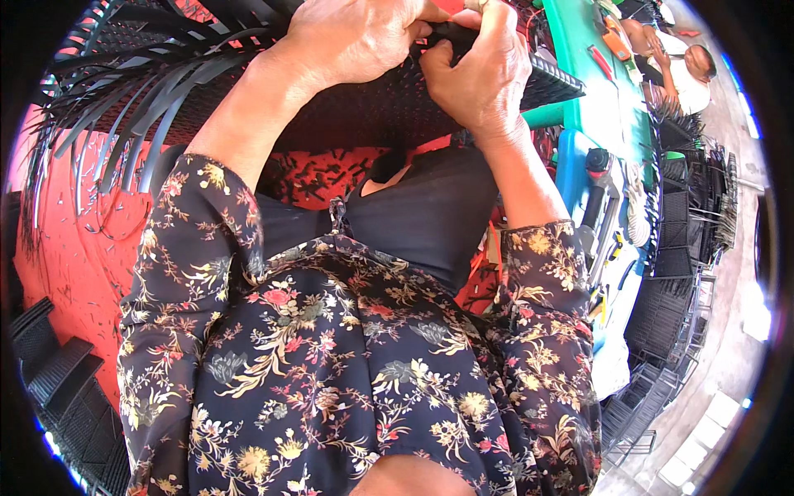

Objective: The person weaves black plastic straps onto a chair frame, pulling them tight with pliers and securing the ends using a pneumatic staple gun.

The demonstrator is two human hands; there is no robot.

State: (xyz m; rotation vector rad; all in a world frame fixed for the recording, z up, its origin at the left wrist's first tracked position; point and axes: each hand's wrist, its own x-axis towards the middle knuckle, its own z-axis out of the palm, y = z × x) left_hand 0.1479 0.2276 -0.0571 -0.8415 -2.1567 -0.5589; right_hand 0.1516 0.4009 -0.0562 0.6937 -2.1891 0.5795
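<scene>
Red ground covering (74, 248) strewn with dark offcuts extends to the left of and beneath the black woven panel (372, 114); black woven pieces (66, 380) stand below and left of this panel. From the panel's left side, loose black strips (169, 103) fan out and droop, probably because their ends are not worked in. The left hand (360, 41), above the panel's middle, is curled, its fingertips pinching a dark piece (453, 35) at the panel's upper part; the right hand (490, 78) grips the same piece between thumb and fingers, an opposed hold that presumably keeps it taut. The fingertips are partly hidden. Right of the panel, a green worktop (608, 103) carries a red-handled tool (601, 63), apparently placed within reach. Farther right are stacked black frames (678, 194) and, above them, a seated co-worker (691, 91).
</scene>
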